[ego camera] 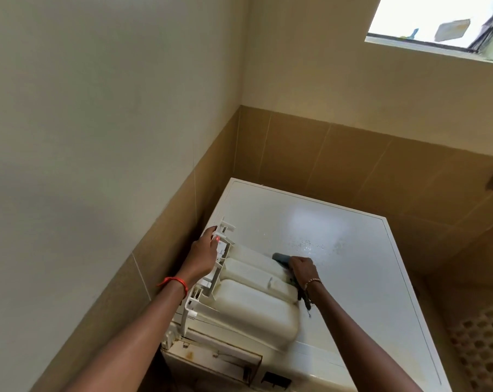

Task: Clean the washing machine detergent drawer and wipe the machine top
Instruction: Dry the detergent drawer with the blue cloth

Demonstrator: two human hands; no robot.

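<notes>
On the machine top [352, 264], drawer [253, 295] between both hands.

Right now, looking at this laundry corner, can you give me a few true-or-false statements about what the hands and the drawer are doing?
1. The detergent drawer lies on the washing machine top. True.
2. The left hand holds a sponge. False: it grips the drawer's end.
3. The right hand presses a dark cloth against the drawer. True.
4. The drawer slot in the machine's front is filled. False: it stands open and empty.
5. The machine top is covered with bottles. False: only the drawer and cloth are there.
</notes>
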